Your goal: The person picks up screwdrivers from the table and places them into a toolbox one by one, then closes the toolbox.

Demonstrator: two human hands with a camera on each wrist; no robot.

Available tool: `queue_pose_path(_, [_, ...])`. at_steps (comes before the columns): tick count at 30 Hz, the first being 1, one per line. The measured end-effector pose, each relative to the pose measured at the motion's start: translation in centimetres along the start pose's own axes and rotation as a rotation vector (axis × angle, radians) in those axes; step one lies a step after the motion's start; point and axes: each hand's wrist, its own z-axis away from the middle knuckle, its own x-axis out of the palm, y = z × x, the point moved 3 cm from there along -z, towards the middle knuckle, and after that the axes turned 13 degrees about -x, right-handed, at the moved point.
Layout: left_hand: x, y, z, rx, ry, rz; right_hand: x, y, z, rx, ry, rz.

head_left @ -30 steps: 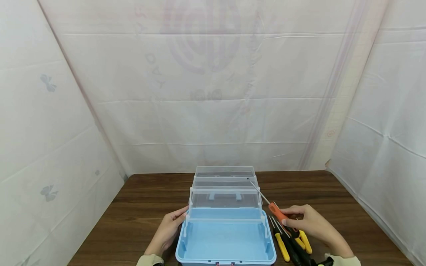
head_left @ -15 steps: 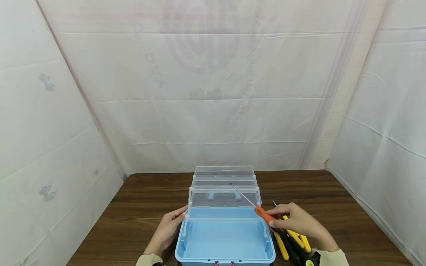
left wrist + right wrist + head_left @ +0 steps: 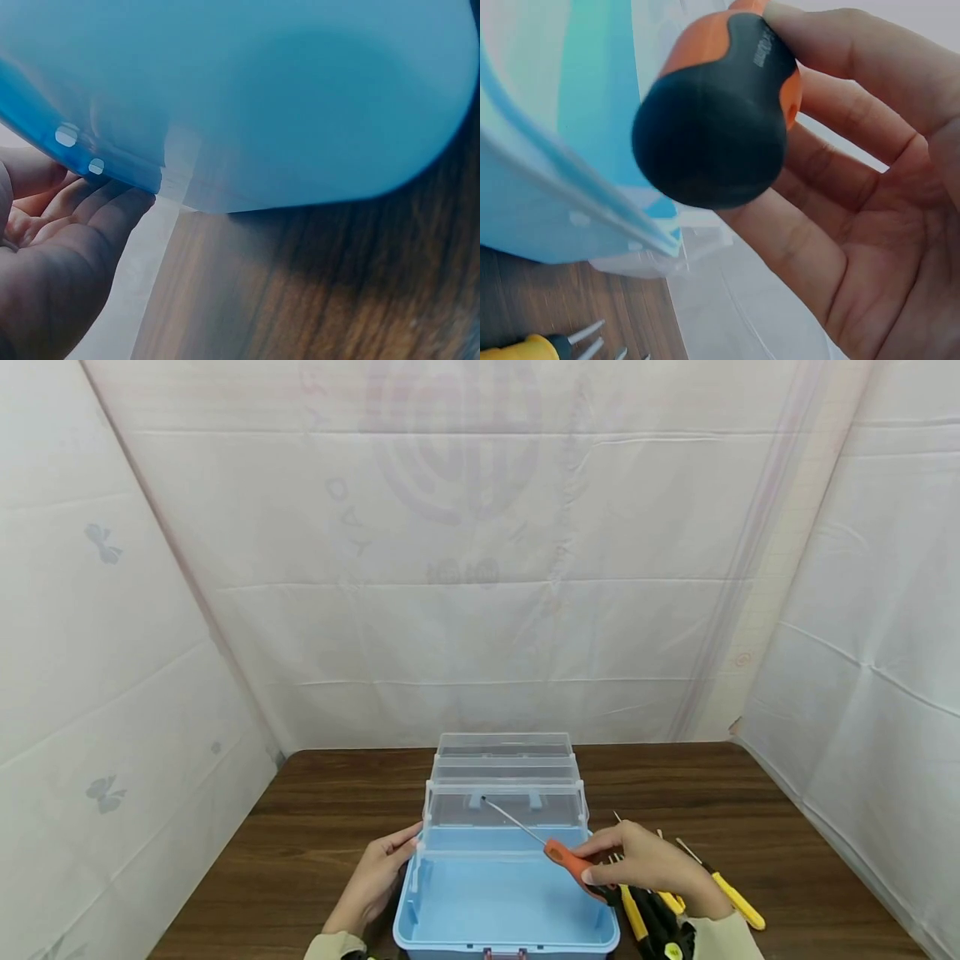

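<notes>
A light blue toolbox [image 3: 487, 914] stands on the table with its clear lid and trays [image 3: 506, 806] folded back. My left hand [image 3: 378, 877] holds the box's left side near the hinge, thumb and fingers at the wall [image 3: 315, 97] in the left wrist view. Over the right part of the box, my right hand [image 3: 648, 864] pinches a screwdriver [image 3: 566, 860] by its orange and black handle. Its metal shaft points away and to the left, over the back of the box. The right wrist view shows the handle's black rounded end [image 3: 709, 142] between thumb and fingers.
Right of the box lie several tools with black and yellow handles [image 3: 656, 922], partly hidden under my right arm. A yellow-handled tool [image 3: 738, 902] lies farther right on the dark wooden table [image 3: 337, 810]. White sheeting [image 3: 480, 635] hangs behind and at both sides.
My right hand has carried the screwdriver leftward from above the tools to over the box. A yellow-handled tool now shows to the right of the arm. My left hand stays at the box.
</notes>
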Motion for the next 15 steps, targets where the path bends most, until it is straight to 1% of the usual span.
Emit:
queue_pose_path(5, [-0.1, 0.0, 0.0, -0.005, 0.007, -0.001, 0.7, -0.2, -0.7, -0.093, -0.068, -0.038])
queue_pose_path(11, [-0.1, -0.1, 0.0, -0.009, 0.012, 0.007, 1.3, -0.1, -1.5, -0.125, -0.132, -0.047])
queue_pose_path(15, [-0.1, -0.1, 0.0, -0.009, 0.017, 0.007, 1.5, -0.3, -2.0, -0.142, -0.164, -0.014])
